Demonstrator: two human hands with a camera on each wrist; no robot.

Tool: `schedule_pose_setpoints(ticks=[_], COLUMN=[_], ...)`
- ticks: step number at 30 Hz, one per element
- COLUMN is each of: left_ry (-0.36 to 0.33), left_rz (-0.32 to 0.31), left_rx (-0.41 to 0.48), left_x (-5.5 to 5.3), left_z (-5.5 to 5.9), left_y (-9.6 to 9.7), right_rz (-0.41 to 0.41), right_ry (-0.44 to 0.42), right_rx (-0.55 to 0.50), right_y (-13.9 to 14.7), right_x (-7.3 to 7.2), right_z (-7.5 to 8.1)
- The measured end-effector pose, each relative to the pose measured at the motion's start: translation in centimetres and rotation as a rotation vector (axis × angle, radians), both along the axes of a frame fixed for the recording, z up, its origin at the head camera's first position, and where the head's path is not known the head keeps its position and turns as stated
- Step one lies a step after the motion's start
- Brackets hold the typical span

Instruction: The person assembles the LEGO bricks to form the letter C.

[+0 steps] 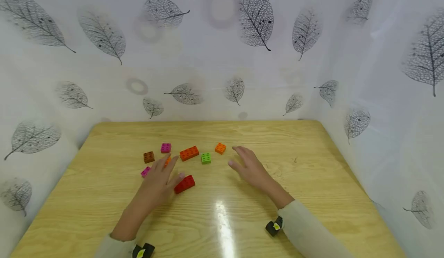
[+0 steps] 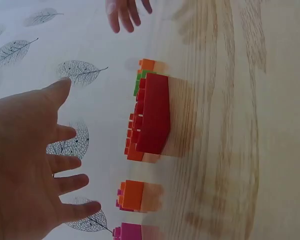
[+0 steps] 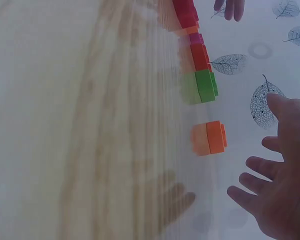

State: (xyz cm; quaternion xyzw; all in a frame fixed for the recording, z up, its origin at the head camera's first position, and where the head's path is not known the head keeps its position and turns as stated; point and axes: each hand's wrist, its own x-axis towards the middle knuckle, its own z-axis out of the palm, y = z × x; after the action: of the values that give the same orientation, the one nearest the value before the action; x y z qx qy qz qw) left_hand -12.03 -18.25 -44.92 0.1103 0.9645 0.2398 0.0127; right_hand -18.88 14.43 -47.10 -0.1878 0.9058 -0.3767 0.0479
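Note:
My left hand [image 1: 157, 184] hovers over the bricks at the left, fingers spread and holding nothing. Its thumb overlaps the end of a red brick [image 1: 185, 184] in the head view, while its fingers partly cover a small orange brick [image 1: 168, 161] and a pink brick [image 1: 145, 171]. In the left wrist view the red brick [image 2: 155, 114] stands apart from the hand. My right hand [image 1: 250, 168], also empty with fingers extended, is above the table, right of another small orange brick [image 1: 220, 148]. A green brick [image 1: 206, 158] and a long orange-red brick [image 1: 189, 153] lie between the hands.
A brown brick [image 1: 148, 157] and a magenta brick [image 1: 166, 147] sit at the back left of the group. The wooden table [image 1: 312, 211] ends at a white curtain [image 1: 208, 65] with leaf prints, which surrounds its back and sides.

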Motion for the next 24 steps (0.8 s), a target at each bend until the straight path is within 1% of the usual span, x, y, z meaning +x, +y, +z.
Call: schedule_pose_setpoints(ticks=[4, 9, 13, 17, 21, 24], left_ry=[-0.020, -0.037, -0.041, -0.088, -0.134, -0.143], left_rz=[0.011, 0.034, 0.060, 0.082, 0.092, 0.092], left_rx=[0.065, 0.090, 0.085, 0.097, 0.101, 0.093], left_x=[0.1, 0.5, 0.8, 1.2, 1.5, 1.6], left_z=[0.0, -0.1, -0.2, -0.3, -0.7, -1.0], left_y=[-0.1, -0.3, -0.5, -0.7, -0.8, -1.0], right_rz=[0.030, 0.107, 0.160, 0.192, 0.208, 0.207], right_ry=[-0.058, -0.086, -0.098, -0.121, -0.131, -0.127], right_rx=[-0.085, -0.138, -0.151, -0.163, -0.157, -0.144], right_y=[-1.0, -2.3, -3.4, -4.2, -4.8, -5.2], right_x=[-0.4, -1.3, -2.1, -2.7, -3.4, -3.8], right_z=[0.0, -0.5, -0.9, -1.2, -1.6, -1.8])
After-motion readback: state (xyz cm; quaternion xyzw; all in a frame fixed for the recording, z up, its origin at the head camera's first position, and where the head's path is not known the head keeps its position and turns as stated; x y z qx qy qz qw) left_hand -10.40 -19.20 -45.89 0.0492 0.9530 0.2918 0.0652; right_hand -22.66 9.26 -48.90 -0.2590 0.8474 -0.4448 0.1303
